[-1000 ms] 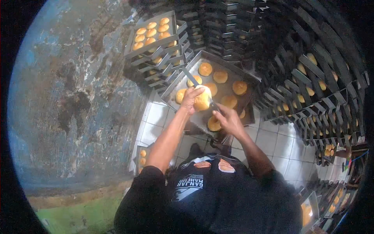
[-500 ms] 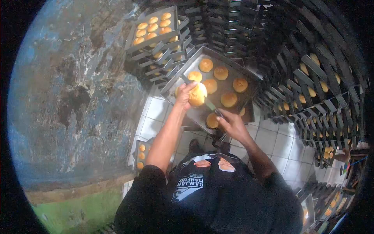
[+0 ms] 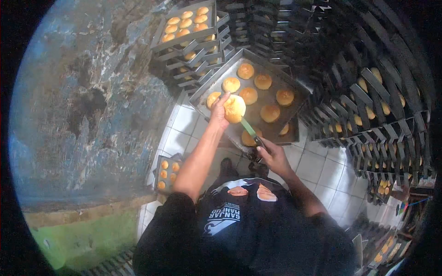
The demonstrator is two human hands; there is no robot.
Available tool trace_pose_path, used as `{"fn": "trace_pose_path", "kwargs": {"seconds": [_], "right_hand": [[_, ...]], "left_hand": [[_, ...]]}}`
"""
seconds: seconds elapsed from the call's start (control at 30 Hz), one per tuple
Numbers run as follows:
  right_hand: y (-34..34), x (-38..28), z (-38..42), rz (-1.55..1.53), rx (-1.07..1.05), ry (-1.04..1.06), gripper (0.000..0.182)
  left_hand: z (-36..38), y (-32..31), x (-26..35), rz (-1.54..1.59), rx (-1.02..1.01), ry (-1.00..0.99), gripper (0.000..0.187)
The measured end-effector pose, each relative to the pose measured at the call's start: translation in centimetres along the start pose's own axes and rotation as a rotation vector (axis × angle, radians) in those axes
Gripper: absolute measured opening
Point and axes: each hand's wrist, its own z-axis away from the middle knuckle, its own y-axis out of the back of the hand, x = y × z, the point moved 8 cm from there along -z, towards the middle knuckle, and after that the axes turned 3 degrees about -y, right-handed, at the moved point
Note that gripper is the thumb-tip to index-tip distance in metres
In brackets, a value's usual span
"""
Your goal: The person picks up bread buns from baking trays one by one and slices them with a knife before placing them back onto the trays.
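In my left hand (image 3: 219, 112) is a round golden bun (image 3: 235, 109), gripped at its left side with the thumb up along it. My right hand (image 3: 275, 157) is wrapped around the black handle of a knife (image 3: 249, 129). The blade looks greenish and meets the bun's lower right edge; whether its tip is inside or behind the bun is hidden. Beneath both hands lies a dark metal baking tray (image 3: 294, 110) with several glossy buns (image 3: 263, 82) spaced over it.
A stack of trays with buns (image 3: 186, 23) stands at the upper left, beside a worn wall (image 3: 87, 106). Racks of stacked trays (image 3: 363, 110) line the right. Low on the left, a small-looking tray of buns (image 3: 168, 172) sits near the tiled floor (image 3: 317, 161).
The knife has drawn back toward the lower right: its tip showed past the bun's upper left side before and is now out of sight. The left hand still holds the bun.
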Motion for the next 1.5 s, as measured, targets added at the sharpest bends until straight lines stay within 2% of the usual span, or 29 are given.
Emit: {"fn": "trace_pose_path", "kwargs": {"seconds": [0.07, 0.1, 0.27, 0.33, 0.4, 0.43, 0.5, 0.53, 0.57, 0.6, 0.63, 0.67, 0.7, 0.73, 0.8, 0.83, 0.87, 0.93, 1.0, 1.07, 1.1, 1.13, 1.2, 1.23, 1.27, 1.33, 1.5], "right_hand": [[-1.0, 1.5, -1.1, -0.005, 0.026, -0.036, 0.041], [-1.4, 0.1, -2.2, 0.06, 0.072, 0.078, 0.04], [-3.0, 0.3, -3.8, 0.065, 0.104, 0.202, 0.039], [-2.6, 2.9, -0.6, -0.063, -0.081, -0.173, 0.038], [0.2, 5.2, 3.8, 0.081, -0.114, -0.328, 0.037], [1.3, 6.4, 6.1, -0.16, -0.029, -0.358, 0.036], [2.9, 7.4, 10.4, -0.42, 0.117, -0.467, 0.037], [3.5, 7.0, 11.7, -0.443, 0.179, -0.544, 0.037], [3.0, 6.9, 11.9, -0.427, 0.181, -0.547, 0.037], [3.4, 7.4, 12.4, -0.31, 0.299, -0.605, 0.037], [3.8, 7.7, 12.6, -0.192, 0.418, -0.661, 0.037], [3.2, 8.0, 11.8, -0.181, 0.428, -0.667, 0.037], [2.3, 7.2, 10.1, -0.172, 0.429, -0.526, 0.036], [1.3, 6.7, 8.7, -0.165, 0.426, -0.387, 0.036], [-0.6, 7.9, 6.9, -0.254, 0.457, -0.439, 0.037], [-2.1, 7.6, 5.3, -0.322, 0.417, -0.518, 0.036], [-3.5, 7.1, 3.8, -0.394, 0.377, -0.596, 0.034], [-5.0, 4.0, 0.6, -0.433, 0.354, -0.579, 0.035], [-6.3, 2.8, -2.3, -0.474, 0.326, -0.563, 0.036], [-6.6, 2.1, -5.3, -0.365, 0.296, -0.43, 0.047], [-6.9, 2.0, -6.5, -0.37, 0.298, -0.416, 0.047], [-7.1, 1.2, -7.8, -0.343, 0.289, -0.327, 0.049], [-6.9, -0.6, -9.3, -0.322, 0.273, -0.224, 0.051], [-6.6, -1.7, -9.6, -0.241, 0.263, -0.203, 0.052], [-6.5, -2.6, -9.6, -0.159, 0.249, -0.182, 0.054], [-6.3, -3.5, -9.5, -0.122, 0.259, -0.114, 0.049], [-5.2, -6.9, -6.8, 0.015, 0.224, -0.051, 0.045]], "left_hand": [[0.0, 0.0, -2.6, 0.065, -0.012, -0.016, 0.034], [0.3, 0.1, -3.6, 0.075, 0.062, -0.031, 0.036], [-0.2, 1.7, -1.7, 0.078, 0.144, -0.065, 0.037], [-2.4, 3.4, -0.7, 0.001, 0.147, -0.111, 0.04], [-4.9, 5.4, -1.5, 0.007, 0.145, -0.045, 0.04], [-5.5, 6.3, -2.1, -0.087, 0.137, -0.001, 0.037], [-6.8, 8.8, -3.5, -0.159, 0.134, 0.046, 0.035], [-8.0, 10.1, -3.2, -0.631, 0.112, -0.047, 0.033], [-8.4, 10.1, -2.6, -0.861, 0.089, -0.088, 0.032], [-8.7, 10.0, -1.9, -1.092, 0.077, -0.133, 0.031], [-8.1, 8.4, 1.2, -1.106, 0.059, -0.396, 0.034], [-7.0, 7.0, 4.4, -1.108, 0.042, -0.661, 0.038], [-7.7, 7.0, 6.3, -1.23, 0.012, -0.782, 0.045], [-9.6, 8.0, 6.5, -1.223, 0.005, -0.772, 0.045], [-13.5, 10.6, 5.0, -1.697, 0.073, -0.601, 0.046], [-15.0, 11.8, 3.5, -1.81, 0.042, -0.712, 0.053], [-15.0, 11.0, 4.4, -1.811, 0.031, -0.721, 0.053], [-14.3, 9.7, 4.0, -1.827, -0.226, -0.245, 0.068], [-12.5, 9.0, 4.1, -1.875, -0.203, -0.265, 0.073], [-12.1, 9.2, 2.5, -1.584, -0.322, -0.445, 0.082], [-10.9, 9.0, 3.4, -1.526, -0.253, -0.277, 0.074], [-10.5, 8.5, 3.7, -1.532, -0.251, -0.296, 0.074], [-10.0, 8.7, 4.6, -0.948, -0.162, -0.167, 0.063], [-9.7, 8.0, 4.4, -0.638, -0.198, -0.092, 0.053], [-9.4, 7.7, 4.9, -0.644, -0.188, -0.108, 0.053], [-8.8, 7.5, 4.8, -0.023, -0.147, 0.04, 0.052], [-6.4, 4.7, 6.1, 0.145, -0.179, -0.001, 0.049]]}}
